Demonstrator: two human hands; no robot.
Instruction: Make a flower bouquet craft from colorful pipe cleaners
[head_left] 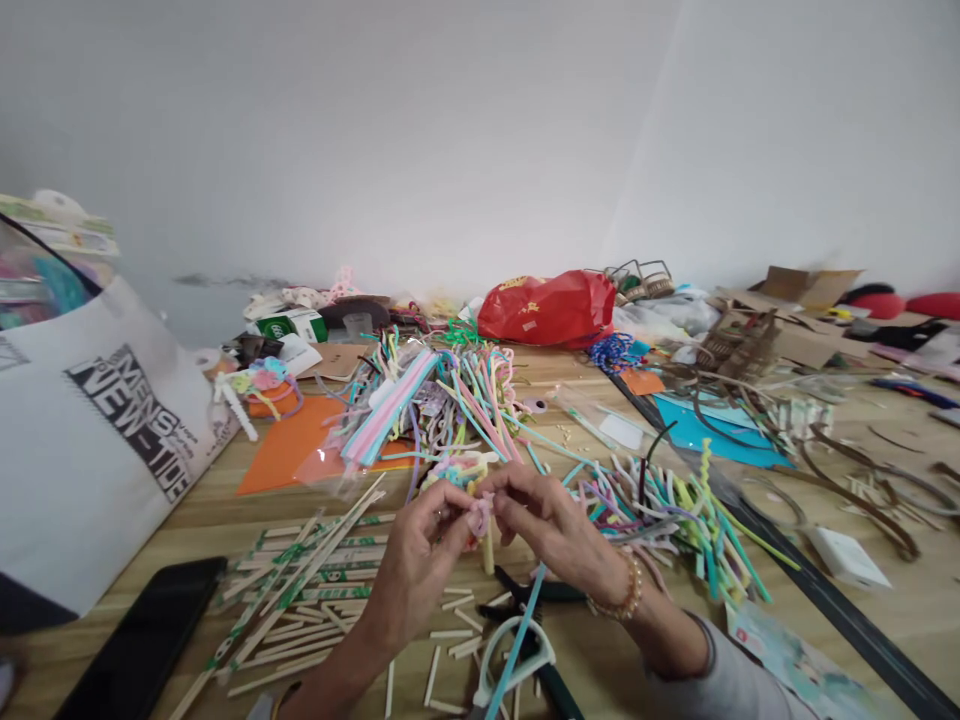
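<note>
My left hand (416, 545) and my right hand (555, 525) meet in the middle of the view, their fingertips pinching a small twisted pink pipe cleaner (480, 515) between them. A beaded bracelet (624, 590) circles my right wrist. Below my hands lie green-handled pliers (525, 622) and a scatter of cut white sticks (457, 630). Behind them rises a heap of pastel pipe cleaners (442, 405), with another bright heap (675, 520) to the right. A bundle of wooden sticks with green markings (300, 590) lies to the left.
A white printed tote bag (97, 440) and a black phone (142, 640) sit at the left. Orange paper (289, 445), blue paper (712, 430), a red plastic bag (547, 308) and cardboard pieces (810, 310) cover the wooden table, which meets a white wall.
</note>
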